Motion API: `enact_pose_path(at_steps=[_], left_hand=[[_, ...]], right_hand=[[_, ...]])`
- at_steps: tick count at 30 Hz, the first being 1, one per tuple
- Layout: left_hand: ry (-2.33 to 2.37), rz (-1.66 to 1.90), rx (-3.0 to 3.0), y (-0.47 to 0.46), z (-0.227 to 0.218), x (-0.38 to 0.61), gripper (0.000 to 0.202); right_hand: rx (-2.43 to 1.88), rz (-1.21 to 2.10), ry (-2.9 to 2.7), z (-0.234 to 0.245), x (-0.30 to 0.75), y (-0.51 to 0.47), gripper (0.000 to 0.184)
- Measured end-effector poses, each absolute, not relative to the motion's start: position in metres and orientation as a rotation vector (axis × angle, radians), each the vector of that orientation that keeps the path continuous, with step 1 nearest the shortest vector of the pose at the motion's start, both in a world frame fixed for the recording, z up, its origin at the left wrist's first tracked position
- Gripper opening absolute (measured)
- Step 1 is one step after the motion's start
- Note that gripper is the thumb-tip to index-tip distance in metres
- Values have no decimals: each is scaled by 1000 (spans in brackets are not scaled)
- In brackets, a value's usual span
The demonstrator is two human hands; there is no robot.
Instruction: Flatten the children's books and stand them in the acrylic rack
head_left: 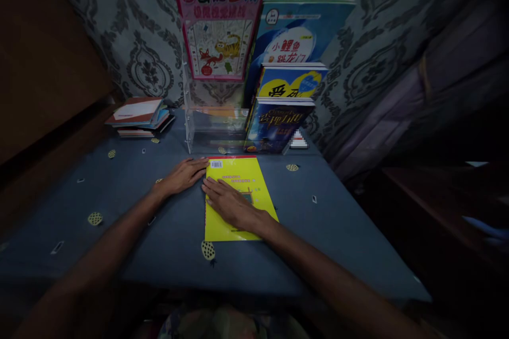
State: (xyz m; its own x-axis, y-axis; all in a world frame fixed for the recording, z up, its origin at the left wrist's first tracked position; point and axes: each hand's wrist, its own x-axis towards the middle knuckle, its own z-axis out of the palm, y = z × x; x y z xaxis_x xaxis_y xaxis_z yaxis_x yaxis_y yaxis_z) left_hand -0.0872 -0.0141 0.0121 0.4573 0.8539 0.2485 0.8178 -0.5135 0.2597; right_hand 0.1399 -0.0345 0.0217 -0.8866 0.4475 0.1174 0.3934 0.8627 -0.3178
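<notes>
A yellow book [238, 228] with a red top edge lies flat on the table in front of me, its barcode at the upper left. My right hand [230, 204] rests flat across its cover, fingers stretched toward the left edge. At the book's upper left corner, my left hand [185, 176] lies on the tablecloth with its fingers extended and the tips touching the book's edge. Just beyond the book stands a clear acrylic book rack [189, 116], with a pink picture book [222, 10] on its left side and several books in a stepped row on its right.
The front book in the right row is dark blue [274, 122]. A small stack of books [137, 116] sits at the back left of the blue patterned tablecloth [131, 254]. A small white pixelated object [298, 140] is right of the rack. Curtains [382, 111] hang at the right.
</notes>
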Motion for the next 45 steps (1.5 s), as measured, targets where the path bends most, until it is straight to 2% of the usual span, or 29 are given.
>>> enact_pose_path(at_steps=[12,22,32,35,40,45], left_hand=[[1651,442,2593,-23,15,-76,49],[1546,437,2698,-36,23,-67,40],[1258,592,2735,-118,28,-55,38],[1209,594,2708,-142,30,-52,42],[1149,569,2687,-172,35,-47,50],[1137,505,2733,-190,35,-45,54]], right_hand=[[-567,438,-2841,20,159,-70,44],[-491,378,-2814,18,178,-104,46],[-404,257,-2627,19,174,-109,16],[-432,182,-2623,19,174,-113,12],[-482,166,-2646,19,180,-126,13],[-521,253,-2615,22,196,-145,33]])
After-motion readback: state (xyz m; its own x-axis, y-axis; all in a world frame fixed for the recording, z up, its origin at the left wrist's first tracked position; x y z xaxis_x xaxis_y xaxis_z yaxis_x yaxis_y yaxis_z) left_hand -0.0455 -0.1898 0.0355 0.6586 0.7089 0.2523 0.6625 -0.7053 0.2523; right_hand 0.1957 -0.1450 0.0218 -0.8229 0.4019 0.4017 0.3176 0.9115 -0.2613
